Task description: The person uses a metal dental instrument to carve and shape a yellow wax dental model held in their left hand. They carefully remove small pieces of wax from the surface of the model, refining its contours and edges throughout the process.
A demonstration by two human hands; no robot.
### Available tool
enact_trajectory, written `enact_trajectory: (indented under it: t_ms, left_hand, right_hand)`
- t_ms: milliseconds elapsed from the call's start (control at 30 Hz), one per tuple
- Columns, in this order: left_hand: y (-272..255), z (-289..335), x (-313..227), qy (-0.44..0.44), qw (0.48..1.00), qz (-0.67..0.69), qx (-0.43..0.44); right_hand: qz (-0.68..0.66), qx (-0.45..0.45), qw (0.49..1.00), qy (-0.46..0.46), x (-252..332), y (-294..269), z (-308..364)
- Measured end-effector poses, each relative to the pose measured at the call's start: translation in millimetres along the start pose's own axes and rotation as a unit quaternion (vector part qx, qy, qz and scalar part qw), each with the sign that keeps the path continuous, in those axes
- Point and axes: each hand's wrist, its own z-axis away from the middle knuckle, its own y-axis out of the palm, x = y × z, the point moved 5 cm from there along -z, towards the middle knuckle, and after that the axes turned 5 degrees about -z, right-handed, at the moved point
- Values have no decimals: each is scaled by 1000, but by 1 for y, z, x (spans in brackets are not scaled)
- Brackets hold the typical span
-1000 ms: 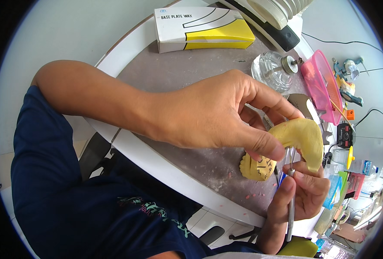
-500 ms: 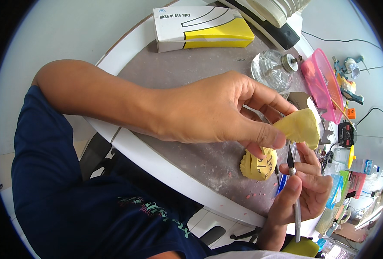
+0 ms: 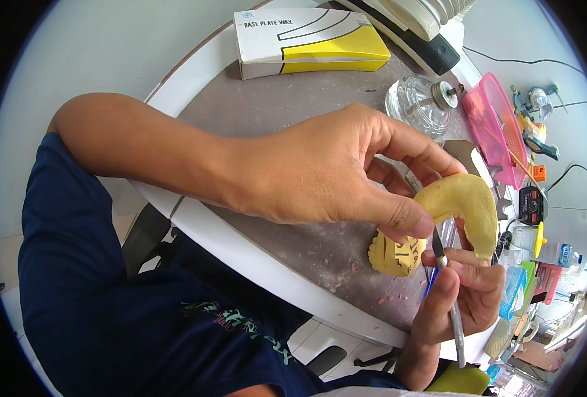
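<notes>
My left hand (image 3: 333,165) pinches a yellow horseshoe-shaped plaster dental cast (image 3: 480,205) between thumb and fingers, lifted above the bench. Its curved outline and inner hollow face up. In my right hand (image 3: 465,298) is a craft knife with a silver handle (image 3: 457,324), held like a pen. The pointed blade (image 3: 437,242) lies by the inner side of the cast; whether it touches cannot be made out. Some right fingers reach behind the cast and are partly hidden. A second yellow dental cast (image 3: 398,255), with dark handwriting on it, rests on the bench below my left thumb.
A white and yellow cardboard box (image 3: 313,43) lies at the far side of the grey bench (image 3: 267,99). Near it stand a glass spirit lamp (image 3: 416,102) and a pink plastic basket (image 3: 495,132). Pink crumbs (image 3: 381,301) lie near the white bench edge (image 3: 240,248).
The held cast has turned in my left hand, so its whole horseshoe curve now shows. My right hand and the knife have shifted slightly left.
</notes>
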Motion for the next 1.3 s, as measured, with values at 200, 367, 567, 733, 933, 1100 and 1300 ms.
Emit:
enact_trajectory:
  t_ms: [200,367,567,733,933,1100,1300]
  left_hand:
    - [0,0,-2,0,999,-12,33]
    - [0,0,-2,4,999,-12,31]
    - [0,0,-2,-5,999,-14,29]
    - [-1,1,-2,-16,999,-15,25]
    - [-1,0,-3,1,999,-25,29]
    - [-1,0,-3,4,999,-25,27]
    - [-1,0,-3,2,1000,-19,25]
  right_hand:
    - [11,-5,1000,-19,0,2,-1]
    - [7,-11,1000,-18,-1,2,0]
    - [-1,-13,1000,-14,-2,2,2]
    - [6,-17,1000,-14,-4,1,3]
    - [-32,-31,999,9,-7,1,2]
    - [-67,-44,997,21,-12,-1,2]
    - [-72,-7,997,13,-4,3,-2]
